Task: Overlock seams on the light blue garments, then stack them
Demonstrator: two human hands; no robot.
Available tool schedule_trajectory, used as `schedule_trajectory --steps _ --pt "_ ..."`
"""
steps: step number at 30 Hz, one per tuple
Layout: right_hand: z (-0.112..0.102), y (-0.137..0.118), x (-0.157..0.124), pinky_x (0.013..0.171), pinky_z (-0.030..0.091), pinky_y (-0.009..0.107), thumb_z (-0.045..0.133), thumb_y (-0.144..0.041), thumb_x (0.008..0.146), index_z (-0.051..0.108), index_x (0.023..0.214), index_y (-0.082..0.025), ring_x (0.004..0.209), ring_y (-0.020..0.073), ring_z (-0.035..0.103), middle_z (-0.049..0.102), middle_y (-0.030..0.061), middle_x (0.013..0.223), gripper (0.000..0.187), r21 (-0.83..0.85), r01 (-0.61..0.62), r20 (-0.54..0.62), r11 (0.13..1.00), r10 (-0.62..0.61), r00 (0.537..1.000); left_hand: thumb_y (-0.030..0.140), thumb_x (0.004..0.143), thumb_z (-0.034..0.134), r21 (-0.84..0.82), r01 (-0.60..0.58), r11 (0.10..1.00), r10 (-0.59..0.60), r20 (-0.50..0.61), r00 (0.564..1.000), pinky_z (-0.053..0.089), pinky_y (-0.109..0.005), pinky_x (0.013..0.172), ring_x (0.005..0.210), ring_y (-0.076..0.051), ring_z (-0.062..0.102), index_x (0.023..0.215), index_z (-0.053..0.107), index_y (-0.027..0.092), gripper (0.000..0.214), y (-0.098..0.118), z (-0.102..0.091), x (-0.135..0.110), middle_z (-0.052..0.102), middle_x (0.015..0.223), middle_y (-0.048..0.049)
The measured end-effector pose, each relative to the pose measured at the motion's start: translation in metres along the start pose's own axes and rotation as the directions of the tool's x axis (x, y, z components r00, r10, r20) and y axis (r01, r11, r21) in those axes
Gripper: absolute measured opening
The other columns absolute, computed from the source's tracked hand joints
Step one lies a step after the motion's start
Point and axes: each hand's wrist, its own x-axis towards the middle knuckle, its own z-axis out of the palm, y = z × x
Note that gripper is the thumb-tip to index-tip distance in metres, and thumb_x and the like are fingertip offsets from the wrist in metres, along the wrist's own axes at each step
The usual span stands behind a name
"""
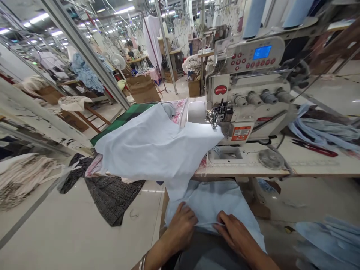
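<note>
Over my lap, below the table edge, lies a light blue cloth piece (216, 198). My left hand (184, 222) is closed on its near edge, fingers curled in. To the right, my right hand (234, 229) pinches the same edge between thumb and fingers. A paler blue garment piece (140, 146) spreads across the table, one corner under the needle area of the sewing machine (219, 116). Part of it hangs over the table edge down to my left hand. Whether the two cloths are joined cannot be made out.
Red-handled snips (316, 147) lie on the table at the right, near blue fabric strips (315, 129). Thread cones (254, 18) stand above the machine. A metal post (87, 52) rises at the left. Dark knitted cloth (112, 198) hangs by the table's left side.
</note>
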Motion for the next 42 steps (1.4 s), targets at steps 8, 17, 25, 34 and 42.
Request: schedule_trajectory --steps 8,17,25,34,42 --pt "-0.077 0.072 -0.031 0.086 0.05 0.04 0.044 -0.008 0.065 0.061 0.111 -0.026 0.1 0.0255 0.064 0.066 0.0043 0.112 0.052 -0.207 -0.047 -0.373 0.977 -0.035 0.927 0.024 0.092 0.044 -0.457 -0.036 0.889 -0.058 -0.189 0.98 0.048 -0.028 0.079 0.087 -0.018 0.063 0.096 0.068 0.022 0.024 0.008 -0.098 -0.008 0.069 0.091 -0.0043" --pt "-0.19 0.035 -0.008 0.056 0.055 0.039 0.072 -0.063 0.055 0.075 0.077 -0.026 0.07 0.0294 0.066 0.073 0.0075 0.081 0.043 0.537 -0.421 -0.313 0.731 0.636 0.705 0.044 0.07 0.072 -0.76 0.035 0.649 -0.631 -0.511 0.583 0.034 -0.019 0.041 0.046 -0.01 0.044 0.065 0.056 0.018 0.031 -0.036 -0.236 -0.014 0.05 0.053 0.0049" --pt "-0.172 -0.033 0.074 0.06 0.049 0.026 0.065 -0.057 0.076 0.069 0.093 -0.021 0.076 0.0188 0.061 0.068 0.0037 0.084 0.04 0.765 -0.205 -0.046 0.611 0.369 0.928 0.04 0.07 0.072 -0.715 0.099 0.693 -0.612 -0.51 0.605 0.044 -0.018 0.049 0.054 -0.009 0.054 0.079 0.063 0.012 0.031 -0.097 -0.309 -0.012 0.062 0.063 0.0023" --pt "-0.112 -0.11 0.137 0.049 0.044 0.023 0.044 -0.055 0.091 0.064 0.086 -0.019 0.045 0.0132 0.057 0.058 -0.0024 0.051 0.042 0.629 -0.089 -0.106 0.772 0.199 0.974 0.047 0.079 0.057 -0.267 0.439 0.858 -0.489 -0.69 0.535 0.043 -0.014 0.054 0.06 -0.009 0.058 0.084 0.065 0.011 0.037 -0.153 -0.391 -0.029 0.058 0.066 0.0079" --pt "-0.105 -0.085 0.14 0.066 0.041 0.031 0.05 -0.05 0.088 0.064 0.109 -0.022 0.066 0.0207 0.061 0.066 0.0035 0.073 0.038 0.238 -0.116 -0.43 0.964 0.212 0.877 0.015 0.079 0.061 0.063 0.403 0.913 -0.193 -0.803 0.563 0.042 -0.043 0.093 0.113 -0.03 0.052 0.108 0.058 0.013 0.029 -0.129 -0.308 0.054 0.059 0.113 -0.0136"
